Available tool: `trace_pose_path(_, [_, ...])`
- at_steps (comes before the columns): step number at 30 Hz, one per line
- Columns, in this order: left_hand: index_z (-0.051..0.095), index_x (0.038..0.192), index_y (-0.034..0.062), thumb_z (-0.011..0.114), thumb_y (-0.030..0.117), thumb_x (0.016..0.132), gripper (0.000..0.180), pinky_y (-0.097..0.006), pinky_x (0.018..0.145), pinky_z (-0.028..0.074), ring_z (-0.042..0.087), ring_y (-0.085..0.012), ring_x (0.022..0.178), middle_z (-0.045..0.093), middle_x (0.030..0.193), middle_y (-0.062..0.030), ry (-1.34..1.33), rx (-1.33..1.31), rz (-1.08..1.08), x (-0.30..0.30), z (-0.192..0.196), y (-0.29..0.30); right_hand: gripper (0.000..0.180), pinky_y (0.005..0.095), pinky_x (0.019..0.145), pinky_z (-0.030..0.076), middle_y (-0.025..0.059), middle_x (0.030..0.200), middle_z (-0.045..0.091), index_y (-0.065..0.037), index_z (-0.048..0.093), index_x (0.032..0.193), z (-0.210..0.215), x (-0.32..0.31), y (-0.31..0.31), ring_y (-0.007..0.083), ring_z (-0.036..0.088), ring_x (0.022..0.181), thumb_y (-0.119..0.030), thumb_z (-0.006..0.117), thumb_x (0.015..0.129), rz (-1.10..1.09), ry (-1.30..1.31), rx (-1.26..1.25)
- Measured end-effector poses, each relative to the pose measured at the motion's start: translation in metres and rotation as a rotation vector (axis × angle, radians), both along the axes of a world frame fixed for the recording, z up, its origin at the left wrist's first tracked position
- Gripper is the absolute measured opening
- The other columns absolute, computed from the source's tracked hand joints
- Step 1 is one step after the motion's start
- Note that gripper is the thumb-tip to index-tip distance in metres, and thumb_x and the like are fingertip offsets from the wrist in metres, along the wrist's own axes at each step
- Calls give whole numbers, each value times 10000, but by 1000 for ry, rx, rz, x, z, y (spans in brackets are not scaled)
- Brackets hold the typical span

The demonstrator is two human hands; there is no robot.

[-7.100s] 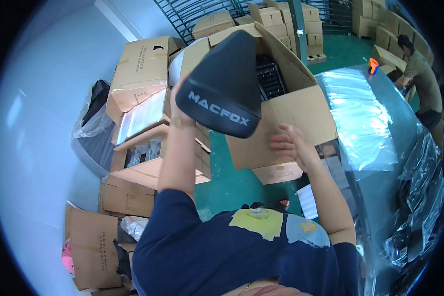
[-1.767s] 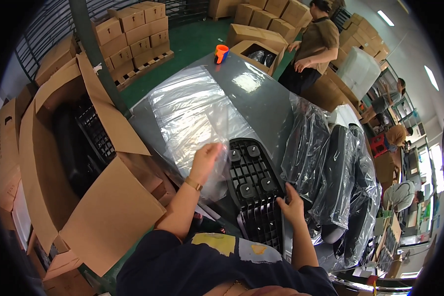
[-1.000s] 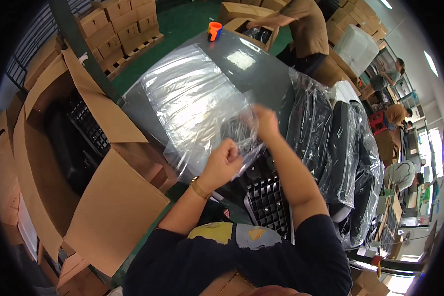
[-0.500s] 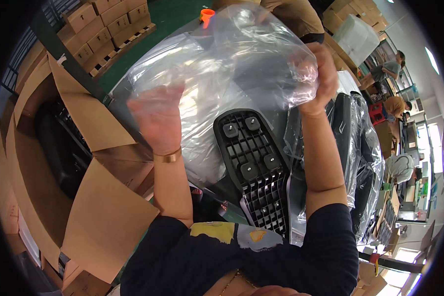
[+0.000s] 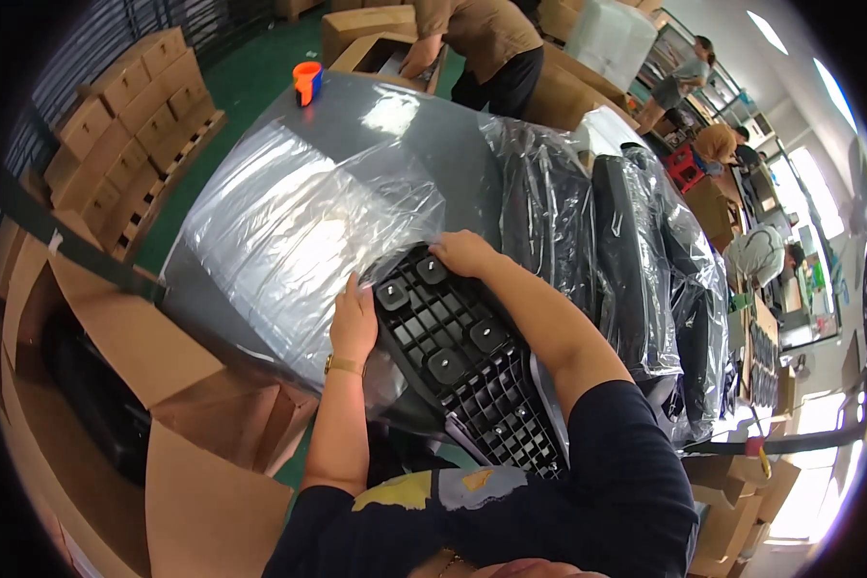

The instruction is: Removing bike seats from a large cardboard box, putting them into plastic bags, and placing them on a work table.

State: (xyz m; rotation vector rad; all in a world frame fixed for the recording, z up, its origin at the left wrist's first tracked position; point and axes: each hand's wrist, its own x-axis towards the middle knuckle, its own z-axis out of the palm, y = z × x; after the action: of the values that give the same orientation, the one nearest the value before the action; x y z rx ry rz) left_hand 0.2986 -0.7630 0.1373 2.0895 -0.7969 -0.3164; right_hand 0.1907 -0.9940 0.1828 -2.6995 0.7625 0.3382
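Note:
A black plastic panel (image 5: pixel 472 337) with a ribbed lattice and several square bolted pads lies on the table, its near end close to my body. A clear plastic bag (image 5: pixel 299 222) is spread flat beyond it, the bag's near edge meeting the panel's far end. My left hand (image 5: pixel 354 323) is closed at the panel's far left edge, where bag film gathers. At the far right corner, my right hand (image 5: pixel 467 255) curls its fingers around the panel. Whether the bag film passes under my fingers is hard to see.
Film-wrapped black parts (image 5: pixel 636 260) line the table's right side. An orange tape dispenser (image 5: pixel 306 82) stands at the far edge of the grey table (image 5: pixel 433 125). An open carton (image 5: pixel 193 462) with a black part inside is at left. Another person (image 5: pixel 477 43) bends over a box beyond.
Both hands came down from the raised, billowing bag to the panel's far end. The bag now lies flat on the table. The panel's far end has shifted left in view.

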Motion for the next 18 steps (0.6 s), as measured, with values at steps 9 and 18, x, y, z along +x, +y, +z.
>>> trace_pose_path(9, [411, 1371, 134, 362, 259, 976, 417, -440, 763, 455, 595, -357, 881, 614, 978, -206, 24, -105, -55, 19, 53, -39, 444, 484, 806, 487, 246, 950, 639, 28, 638, 886, 39, 8, -50, 410, 613, 917, -352, 414, 929, -538, -453, -138])
trace_pose_path(18, [595, 1217, 76, 554, 35, 850, 372, -337, 676, 420, 465, -228, 729, 449, 795, -89, -424, -440, -207, -48, 60, 35, 395, 425, 818, 454, 276, 1009, 593, -58, 592, 1132, 18, -113, 122, 443, 540, 1021, -360, 392, 973, -789, -1032, 302])
